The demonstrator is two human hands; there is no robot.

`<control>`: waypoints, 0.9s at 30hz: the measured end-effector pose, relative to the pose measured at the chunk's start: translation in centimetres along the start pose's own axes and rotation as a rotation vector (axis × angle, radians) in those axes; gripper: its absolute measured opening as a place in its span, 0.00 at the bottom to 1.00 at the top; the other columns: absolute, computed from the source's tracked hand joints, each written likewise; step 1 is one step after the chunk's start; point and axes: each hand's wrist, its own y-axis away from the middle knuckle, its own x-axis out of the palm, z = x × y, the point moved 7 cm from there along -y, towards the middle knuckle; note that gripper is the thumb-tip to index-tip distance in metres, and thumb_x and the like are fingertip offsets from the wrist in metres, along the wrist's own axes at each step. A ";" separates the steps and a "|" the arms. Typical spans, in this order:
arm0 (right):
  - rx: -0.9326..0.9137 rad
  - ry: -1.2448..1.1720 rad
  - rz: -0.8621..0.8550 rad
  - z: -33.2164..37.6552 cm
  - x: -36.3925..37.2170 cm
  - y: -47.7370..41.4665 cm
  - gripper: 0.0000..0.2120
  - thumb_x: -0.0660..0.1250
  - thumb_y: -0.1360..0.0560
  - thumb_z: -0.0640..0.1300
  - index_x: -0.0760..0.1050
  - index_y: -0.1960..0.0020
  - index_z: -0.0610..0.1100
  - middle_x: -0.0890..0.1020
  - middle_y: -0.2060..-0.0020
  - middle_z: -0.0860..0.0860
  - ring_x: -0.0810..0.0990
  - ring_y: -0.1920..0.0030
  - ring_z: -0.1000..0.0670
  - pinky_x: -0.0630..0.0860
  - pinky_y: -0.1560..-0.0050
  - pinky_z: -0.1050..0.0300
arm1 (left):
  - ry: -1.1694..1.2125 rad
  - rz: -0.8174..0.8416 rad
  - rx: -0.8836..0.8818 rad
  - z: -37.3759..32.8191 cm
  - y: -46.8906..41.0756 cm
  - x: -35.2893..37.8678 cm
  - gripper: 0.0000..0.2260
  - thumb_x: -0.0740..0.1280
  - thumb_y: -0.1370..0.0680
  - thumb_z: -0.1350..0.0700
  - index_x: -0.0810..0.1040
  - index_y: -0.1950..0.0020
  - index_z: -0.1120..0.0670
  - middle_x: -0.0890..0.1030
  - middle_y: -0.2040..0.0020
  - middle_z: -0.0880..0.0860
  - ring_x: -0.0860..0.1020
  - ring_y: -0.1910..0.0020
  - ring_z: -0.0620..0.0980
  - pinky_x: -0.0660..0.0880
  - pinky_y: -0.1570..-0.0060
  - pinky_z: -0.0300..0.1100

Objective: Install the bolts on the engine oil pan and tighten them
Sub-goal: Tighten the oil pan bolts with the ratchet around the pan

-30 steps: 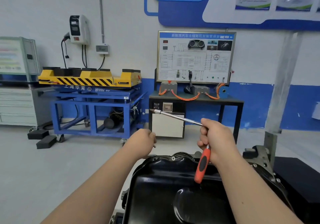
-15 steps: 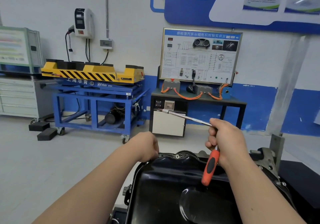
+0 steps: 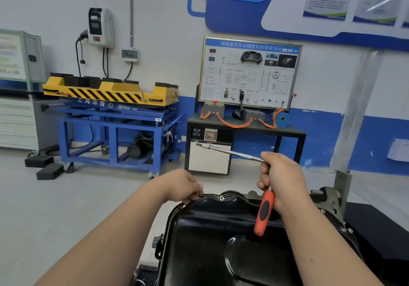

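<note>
Item: engine oil pan (image 3: 212, 248), black and glossy, at 6 o'clock of the view. Its long axis runs near to far, from 6 toward 12 o'clock, with the far flange edge at the top. A small ring shows on that far flange; whether it is a seated bolt head or a bare hole cannot be told.

Left hand (image 3: 183, 186): at the pan's 11 o'clock corner, fingers curled down and pinching a small bolt (image 3: 197, 194) against the flange rim. The bolt is mostly hidden by the fingertips, so its tilt cannot be judged.

Right hand (image 3: 282, 181): above the pan's far edge at about 1 o'clock, closed around a ratchet wrench (image 3: 264, 212). The orange and black handle hangs toward 6 o'clock over the pan. The steel extension bar (image 3: 232, 152) points toward 10 o'clock, away from the pan, tip in free air. The joint between them is hidden inside the fist.

Assessment: the step in hand appears to be starting a bolt by finger at the far left corner. Tightening has not begun there. The next move likely calls for the bolt to enter its hole square and turn in by hand, then for the extension tip to swing down onto the head.

Surroundings: an engine stand bracket (image 3: 332, 197) at 3 o'clock of the pan, a training panel (image 3: 250, 73) at 12 o'clock, and a blue lift cart (image 3: 115, 128) at 10 o'clock.
</note>
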 end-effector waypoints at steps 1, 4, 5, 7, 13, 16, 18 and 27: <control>-0.002 0.016 0.029 0.4 0.4 0.2 0.05 0.63 0.24 0.40 0.73 0.59 0.42 0.70 0.75 0.50 0.63 0.79 0.53 0.67 0.79 0.59 | 0.023 0.012 -0.012 0.1 0.0 0.0 0.11 0.61 0.20 0.53 0.82 0.57 0.52 0.81 0.66 0.46 0.76 0.72 0.40 0.67 0.75 0.30; -0.185 0.286 0.169 4.2 2.1 1.5 0.07 0.63 0.27 0.39 0.76 0.62 0.45 0.71 0.74 0.50 0.64 0.79 0.52 0.67 0.76 0.57 | 0.134 0.040 -0.072 0.8 -0.1 0.3 0.15 0.56 0.20 0.54 0.82 0.56 0.53 0.82 0.65 0.47 0.76 0.70 0.43 0.67 0.68 0.37; -0.302 0.457 0.217 6.1 3.0 2.3 0.08 0.63 0.28 0.40 0.77 0.64 0.48 0.72 0.76 0.54 0.66 0.79 0.53 0.68 0.76 0.58 | 0.190 0.047 -0.096 1.1 -0.3 0.4 0.17 0.55 0.19 0.53 0.82 0.57 0.54 0.82 0.66 0.48 0.76 0.70 0.44 0.67 0.66 0.38; -0.544 0.793 0.312 9.8 5.6 4.8 0.07 0.64 0.30 0.43 0.76 0.66 0.51 0.75 0.76 0.60 0.70 0.79 0.58 0.71 0.76 0.60 | 0.289 0.049 -0.127 1.5 -0.5 0.6 0.21 0.52 0.19 0.52 0.82 0.59 0.55 0.83 0.68 0.49 0.75 0.72 0.45 0.67 0.67 0.38; -0.782 1.268 0.453 13.3 10.2 9.4 0.05 0.63 0.31 0.47 0.73 0.65 0.53 0.76 0.65 0.59 0.73 0.65 0.59 0.68 0.66 0.61 | 0.288 0.065 -0.088 1.7 -0.6 0.8 0.21 0.51 0.17 0.51 0.81 0.58 0.55 0.82 0.67 0.48 0.75 0.71 0.45 0.70 0.66 0.38; -0.806 1.299 0.409 14.3 9.4 9.6 0.05 0.59 0.37 0.51 0.72 0.67 0.53 0.77 0.65 0.59 0.74 0.62 0.59 0.71 0.62 0.59 | 0.253 0.096 -0.054 1.7 -0.5 0.8 0.17 0.54 0.18 0.52 0.81 0.53 0.54 0.81 0.63 0.48 0.75 0.66 0.45 0.71 0.63 0.39; -0.773 1.319 0.406 13.5 9.2 9.4 0.04 0.59 0.35 0.51 0.72 0.67 0.53 0.77 0.65 0.58 0.74 0.63 0.58 0.72 0.62 0.58 | 0.231 0.092 -0.043 1.6 -0.5 0.8 0.16 0.54 0.18 0.51 0.80 0.53 0.53 0.80 0.62 0.48 0.74 0.66 0.45 0.70 0.64 0.39; -0.708 1.361 0.424 9.5 10.0 7.8 0.07 0.63 0.28 0.47 0.70 0.64 0.54 0.77 0.65 0.56 0.73 0.68 0.56 0.68 0.69 0.60 | 0.272 0.027 -0.068 1.8 -0.9 0.7 0.24 0.49 0.18 0.44 0.80 0.55 0.55 0.82 0.62 0.50 0.76 0.67 0.47 0.69 0.61 0.42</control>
